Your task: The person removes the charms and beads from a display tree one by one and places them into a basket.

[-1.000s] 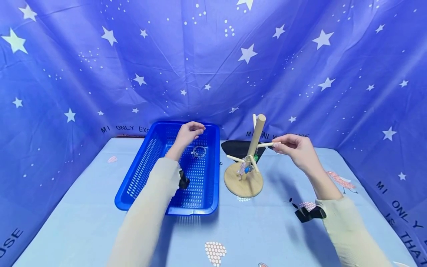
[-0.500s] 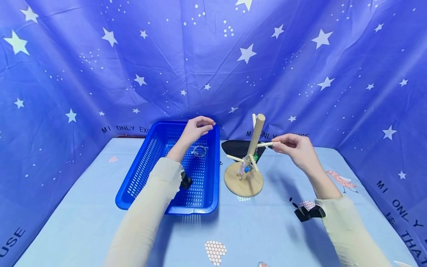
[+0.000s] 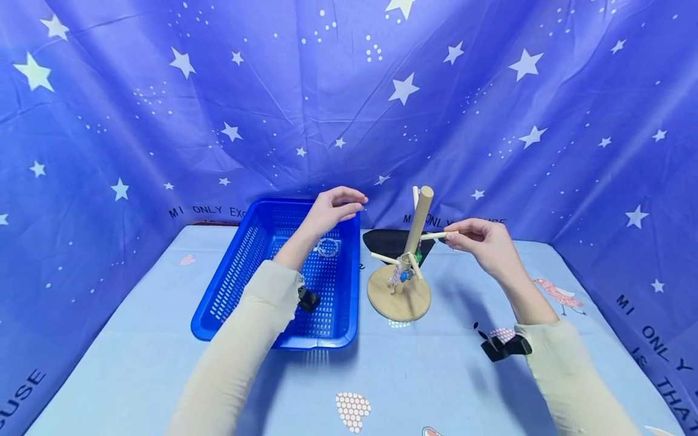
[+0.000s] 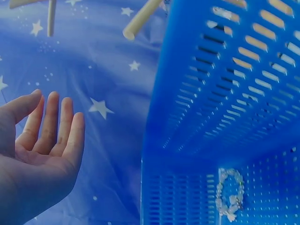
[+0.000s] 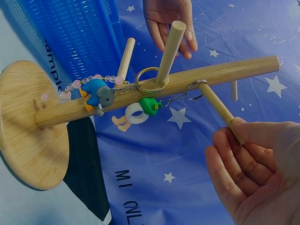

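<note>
My right hand (image 3: 482,242) pinches the tip of a peg (image 5: 216,107) on a wooden stand (image 3: 418,221) between thumb and fingers. From that peg hangs a keychain with a green top and white ring (image 5: 150,106). A blue elephant keychain (image 5: 98,95) hangs by its ring on the neighbouring peg. A string of pink and clear beads (image 5: 76,84) hangs from another peg. My left hand (image 3: 335,209), fingers loosely bent and holding nothing, hovers above the far right part of the blue basket (image 3: 355,297). Inside the basket lies a clear beaded bracelet (image 4: 240,194).
The stand's round base (image 3: 400,309) rests on the pale blue tablecloth (image 3: 436,375) right of the basket. Behind it lies a flat black item (image 3: 376,241). A blue star-printed curtain (image 3: 305,109) hangs round the back and sides of the table.
My left hand has moved right and up, from over the basket's inside toward its far right rim and the stand. My right hand stays on the peg.
</note>
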### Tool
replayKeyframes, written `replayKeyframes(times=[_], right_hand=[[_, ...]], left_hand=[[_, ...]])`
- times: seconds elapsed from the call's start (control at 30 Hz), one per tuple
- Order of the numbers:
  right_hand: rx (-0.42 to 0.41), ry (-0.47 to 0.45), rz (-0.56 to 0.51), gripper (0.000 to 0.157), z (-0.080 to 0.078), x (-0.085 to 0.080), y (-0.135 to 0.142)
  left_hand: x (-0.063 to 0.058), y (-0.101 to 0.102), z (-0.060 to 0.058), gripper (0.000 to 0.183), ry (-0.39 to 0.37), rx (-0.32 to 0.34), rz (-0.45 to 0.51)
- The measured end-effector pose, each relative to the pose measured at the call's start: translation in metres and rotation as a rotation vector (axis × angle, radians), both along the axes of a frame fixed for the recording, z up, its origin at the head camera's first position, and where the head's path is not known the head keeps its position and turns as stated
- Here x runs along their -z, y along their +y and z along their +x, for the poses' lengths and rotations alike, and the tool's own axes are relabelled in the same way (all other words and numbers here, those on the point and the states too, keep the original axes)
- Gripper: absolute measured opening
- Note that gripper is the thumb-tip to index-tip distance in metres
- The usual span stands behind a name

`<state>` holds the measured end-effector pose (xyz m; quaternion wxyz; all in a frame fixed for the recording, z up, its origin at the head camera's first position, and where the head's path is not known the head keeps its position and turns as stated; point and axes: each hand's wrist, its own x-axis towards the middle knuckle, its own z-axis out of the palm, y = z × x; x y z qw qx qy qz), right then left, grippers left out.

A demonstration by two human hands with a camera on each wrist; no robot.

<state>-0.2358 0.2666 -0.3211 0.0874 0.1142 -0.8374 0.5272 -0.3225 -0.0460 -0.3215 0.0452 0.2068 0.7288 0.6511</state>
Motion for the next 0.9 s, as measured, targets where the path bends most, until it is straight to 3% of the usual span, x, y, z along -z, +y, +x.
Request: replayKeyframes(times=[0.7,0.9], right_hand=[[0.007,-0.003,-0.013,0.03,0.001,-0.001,-0.001],[0.014,-0.003,0.002,0.029,0.0,-0.001,-0.002]], left_hand=[[-0.009,0.02,0.027,0.027,-0.024,0.131,-0.016],[-0.006,0.024,0.031,0.027,-0.048,0.156,-0.027]])
